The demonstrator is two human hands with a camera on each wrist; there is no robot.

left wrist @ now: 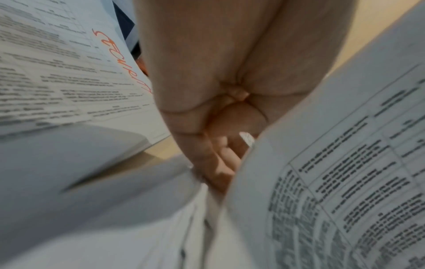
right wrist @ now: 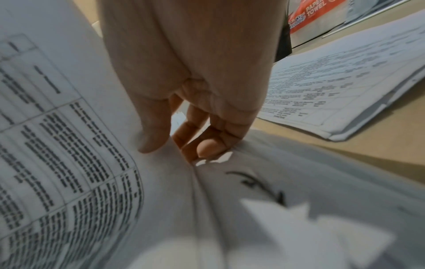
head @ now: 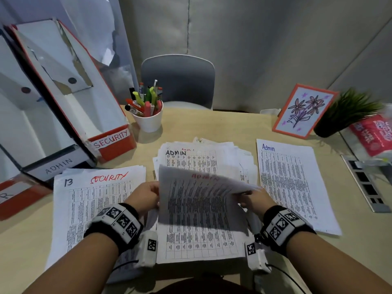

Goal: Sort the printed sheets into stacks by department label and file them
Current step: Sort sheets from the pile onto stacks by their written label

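Note:
A printed sheet (head: pixel 199 211) headed ADMIN in red is lifted and curling above the middle pile (head: pixel 203 158), whose exposed top page reads ADMIN in black. My left hand (head: pixel 153 198) pinches the sheet's left edge. My right hand (head: pixel 244 198) pinches its right edge. In the left wrist view the fingers (left wrist: pixel 220 163) curl round the sheet (left wrist: pixel 345 163). In the right wrist view the thumb (right wrist: pixel 154 134) lies on the sheet (right wrist: pixel 69 145) with fingers beneath. A SECURITY stack (head: pixel 99 209) lies left and an Admin stack (head: pixel 292 183) right.
File boxes labelled SECURITY (head: pixel 112 139) and ADMIN (head: pixel 57 166) stand at the far left, with another red box (head: pixel 19 198) nearer. A cup of markers (head: pixel 148 119), a framed flower drawing (head: pixel 305 111), a potted plant (head: pixel 347 113) and a paper towel pack (head: pixel 375 134) line the back and right.

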